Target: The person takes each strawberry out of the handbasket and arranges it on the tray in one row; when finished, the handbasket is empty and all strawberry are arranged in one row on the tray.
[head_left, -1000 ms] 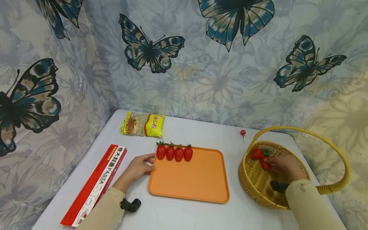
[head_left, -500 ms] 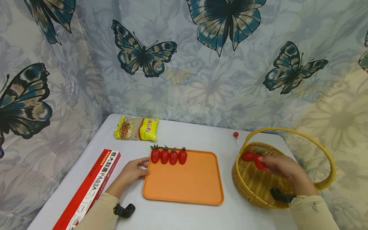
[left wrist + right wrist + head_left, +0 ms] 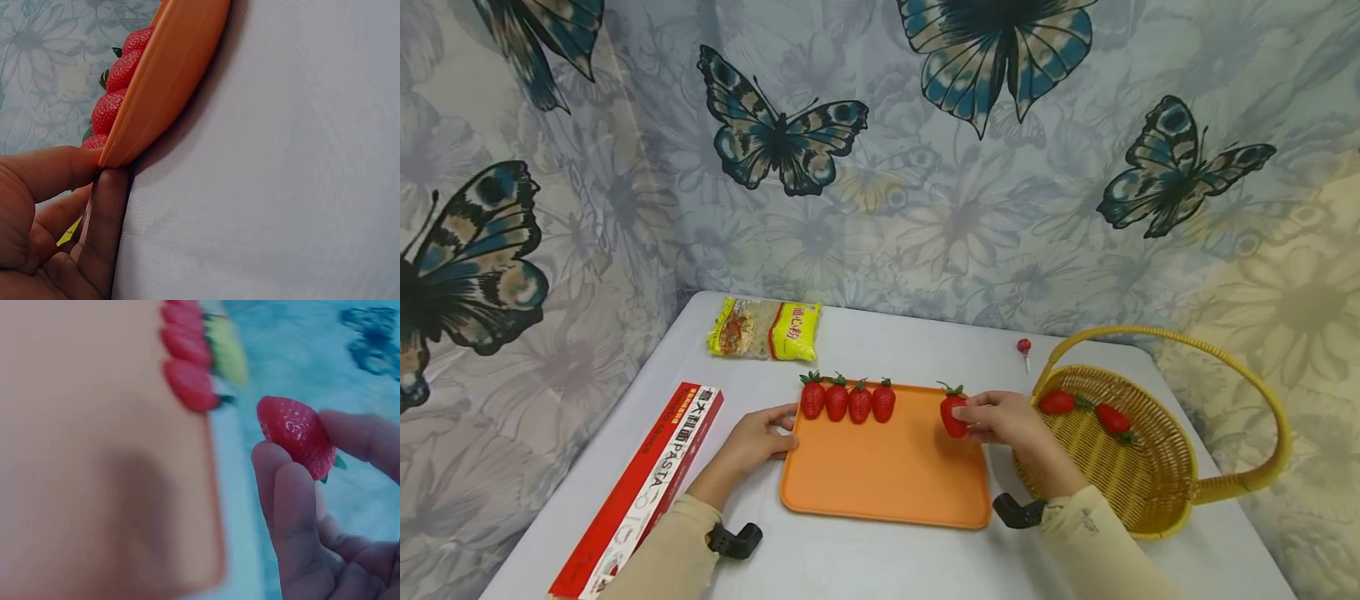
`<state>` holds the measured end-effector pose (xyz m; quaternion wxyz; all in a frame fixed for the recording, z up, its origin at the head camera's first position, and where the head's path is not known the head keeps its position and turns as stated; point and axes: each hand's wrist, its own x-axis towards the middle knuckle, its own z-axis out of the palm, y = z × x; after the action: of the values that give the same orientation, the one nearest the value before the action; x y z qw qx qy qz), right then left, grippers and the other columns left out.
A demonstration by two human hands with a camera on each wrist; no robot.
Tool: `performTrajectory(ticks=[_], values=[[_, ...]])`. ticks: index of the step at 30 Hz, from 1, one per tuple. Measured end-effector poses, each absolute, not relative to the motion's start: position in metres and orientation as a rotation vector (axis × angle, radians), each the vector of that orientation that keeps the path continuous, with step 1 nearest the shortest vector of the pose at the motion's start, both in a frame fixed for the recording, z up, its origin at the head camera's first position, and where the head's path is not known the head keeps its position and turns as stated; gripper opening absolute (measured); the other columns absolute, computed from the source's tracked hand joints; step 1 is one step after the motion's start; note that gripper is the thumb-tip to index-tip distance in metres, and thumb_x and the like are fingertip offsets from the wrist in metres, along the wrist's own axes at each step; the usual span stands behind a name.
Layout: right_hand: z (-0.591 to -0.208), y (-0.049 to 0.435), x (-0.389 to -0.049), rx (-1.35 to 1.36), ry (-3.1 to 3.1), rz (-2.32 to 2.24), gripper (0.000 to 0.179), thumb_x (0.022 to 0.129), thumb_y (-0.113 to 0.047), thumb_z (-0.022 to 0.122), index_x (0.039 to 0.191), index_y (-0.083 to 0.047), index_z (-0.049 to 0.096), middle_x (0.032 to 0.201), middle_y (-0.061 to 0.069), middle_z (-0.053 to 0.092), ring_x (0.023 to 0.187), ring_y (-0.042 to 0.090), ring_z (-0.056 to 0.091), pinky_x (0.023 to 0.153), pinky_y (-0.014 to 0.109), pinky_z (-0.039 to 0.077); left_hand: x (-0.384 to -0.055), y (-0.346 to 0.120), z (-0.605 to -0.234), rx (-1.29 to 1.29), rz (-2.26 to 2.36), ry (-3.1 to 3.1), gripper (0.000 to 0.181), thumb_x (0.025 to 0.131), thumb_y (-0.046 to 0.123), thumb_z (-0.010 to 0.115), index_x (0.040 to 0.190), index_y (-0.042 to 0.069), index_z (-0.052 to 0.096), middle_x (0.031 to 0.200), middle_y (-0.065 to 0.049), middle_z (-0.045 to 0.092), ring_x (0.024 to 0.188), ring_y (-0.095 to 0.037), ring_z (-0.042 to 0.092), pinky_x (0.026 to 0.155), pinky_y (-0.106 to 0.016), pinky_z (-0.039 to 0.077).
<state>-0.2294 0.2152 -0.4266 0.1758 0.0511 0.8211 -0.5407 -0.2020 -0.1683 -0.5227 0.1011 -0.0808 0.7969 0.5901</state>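
- Head view, far left, at nine o'clock from the orange tray (image 3: 887,479): one long red-and-white box (image 3: 638,492) reading "意大利面 PASTA"; its smaller print is too fine to read.
- Closer in at nine o'clock: the left hand (image 3: 751,442), thumb and fingers pinching the tray's rim, as half a second ago.
- Eleven o'clock, beyond the tray: one yellow packet (image 3: 765,330) marked "通心粉".
- On the tray, toward eleven o'clock: four strawberries (image 3: 837,400) in a row, unchanged.
- Above the tray's two o'clock corner: a fifth strawberry (image 3: 952,417), held between thumb and fingertips of the right hand (image 3: 1011,425). Half a second ago that hand was over the yellow wicker basket (image 3: 1138,496).
- Farther out at two o'clock: one red lollipop (image 3: 1024,346).
- Three o'clock: the one basket, handle arched, with two strawberries (image 3: 1057,402) visible inside, at its ten and twelve o'clock.
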Motion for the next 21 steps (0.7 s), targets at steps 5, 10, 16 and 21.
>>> performTrajectory(ticks=[5, 10, 16, 21], values=[[-0.457, 0.179, -0.252, 0.221, 2.26, -1.598, 0.036, 0.084, -0.02, 0.077, 0.104, 0.007, 0.062, 0.094, 0.014, 0.069, 0.074, 0.024, 0.07, 0.071, 0.035, 0.06, -0.202, -0.169, -0.523, -0.232, 1.756, 2.345, 0.057, 0.081, -0.001, 0.074, 0.136, 0.007, 0.059, 0.103, -0.01, 0.057, 0.076, -0.02, 0.058, 0.068, -0.032, 0.059], [-0.476, 0.158, -0.26, 0.285, 2.265, -1.605, 0.034, 0.085, -0.018, 0.077, 0.103, 0.007, 0.065, 0.094, 0.015, 0.067, 0.068, 0.023, 0.069, 0.066, 0.033, 0.06, -0.2, -0.168, -0.523, -0.254, 1.736, 2.346, 0.056, 0.082, 0.0, 0.074, 0.136, 0.007, 0.059, 0.103, -0.01, 0.057, 0.076, -0.02, 0.058, 0.068, -0.032, 0.059], [-0.481, 0.144, -0.261, 0.329, 2.382, -1.495, 0.035, 0.085, -0.024, 0.077, 0.103, 0.004, 0.068, 0.086, 0.015, 0.068, 0.06, 0.021, 0.069, 0.061, 0.028, 0.058, -0.199, -0.167, -0.522, -0.259, 1.739, 2.353, 0.057, 0.082, -0.001, 0.074, 0.136, 0.007, 0.059, 0.103, -0.01, 0.057, 0.075, -0.02, 0.058, 0.067, -0.031, 0.059], [-0.48, 0.139, -0.263, 0.339, 2.459, -1.435, 0.035, 0.085, -0.025, 0.077, 0.104, 0.003, 0.069, 0.078, 0.012, 0.069, 0.06, 0.019, 0.069, 0.064, 0.026, 0.057, -0.2, -0.167, -0.52, -0.247, 1.746, 2.363, 0.057, 0.081, -0.001, 0.074, 0.135, 0.007, 0.059, 0.102, -0.009, 0.056, 0.075, -0.02, 0.057, 0.068, -0.031, 0.059]])
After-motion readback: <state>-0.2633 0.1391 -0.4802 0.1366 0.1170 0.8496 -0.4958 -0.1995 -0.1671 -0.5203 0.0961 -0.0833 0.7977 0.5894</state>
